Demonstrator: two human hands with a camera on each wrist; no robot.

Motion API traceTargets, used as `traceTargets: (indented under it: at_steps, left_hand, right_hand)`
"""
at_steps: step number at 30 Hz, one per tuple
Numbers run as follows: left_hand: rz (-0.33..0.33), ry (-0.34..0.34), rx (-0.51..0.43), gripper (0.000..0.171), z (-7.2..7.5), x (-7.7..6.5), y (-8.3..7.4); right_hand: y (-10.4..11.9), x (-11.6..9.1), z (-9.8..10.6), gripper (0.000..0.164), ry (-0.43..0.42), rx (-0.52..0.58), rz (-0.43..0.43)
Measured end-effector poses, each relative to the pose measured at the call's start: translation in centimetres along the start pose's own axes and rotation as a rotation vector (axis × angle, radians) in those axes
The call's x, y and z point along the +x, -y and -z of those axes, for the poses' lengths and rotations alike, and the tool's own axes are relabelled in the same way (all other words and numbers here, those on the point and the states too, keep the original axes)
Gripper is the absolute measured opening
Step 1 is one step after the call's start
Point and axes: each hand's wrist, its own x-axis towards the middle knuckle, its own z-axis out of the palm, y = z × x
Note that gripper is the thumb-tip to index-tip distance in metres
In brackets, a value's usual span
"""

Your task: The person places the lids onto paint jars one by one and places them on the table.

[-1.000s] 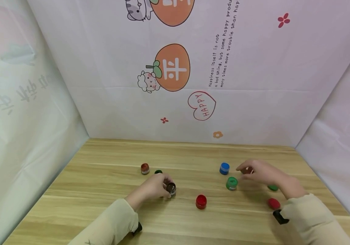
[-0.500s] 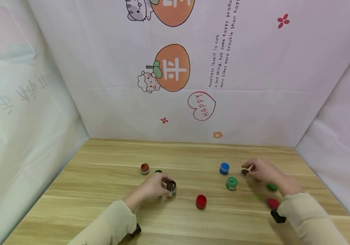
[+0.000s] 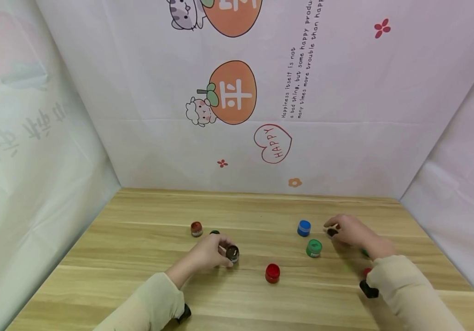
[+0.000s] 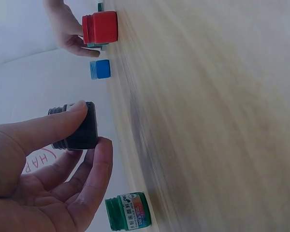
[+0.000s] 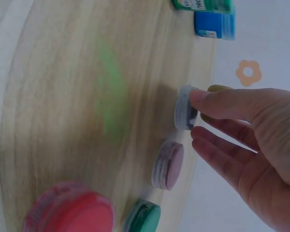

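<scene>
i'm watching two hands busy with a little open jar and a lid.
the left hand (image 3: 209, 252) is pinching a dark brown, round, open-topped plastic jar (image 4: 84, 137) off the pale wooden table (image 3: 220, 305), fingers clamped on its sides and base; at the table's right, the right hand (image 3: 350, 229) is touching a round dark plastic lid with a pale ridged rim (image 5: 182, 110) with its thumb, fingers curving behind, though i cannot tell whether they're gripping. a blue cylindrical plastic jar (image 3: 304, 228) is standing nearby.
</scene>
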Motion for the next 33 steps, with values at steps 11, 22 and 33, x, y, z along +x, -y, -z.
traceTargets:
  at_steps: [11, 22, 33]
  left_hand:
    - [-0.029, 0.005, -0.022, 0.036, 0.0, -0.3, -0.3]
    - [-0.027, 0.013, -0.072, 0.035, 0.1, -0.2, -0.1]
    - [-0.006, -0.059, -0.078, 0.042, 0.0, 0.2, 0.0]
  right_hand:
    - [-0.3, 0.3, -0.6, 0.029, -0.02, -0.007, 0.048]
    - [0.4, -0.1, 0.2, 0.025, -0.017, 0.037, -0.002]
    - [1.6, -0.8, 1.9, 0.031, 0.024, 0.04, -0.053]
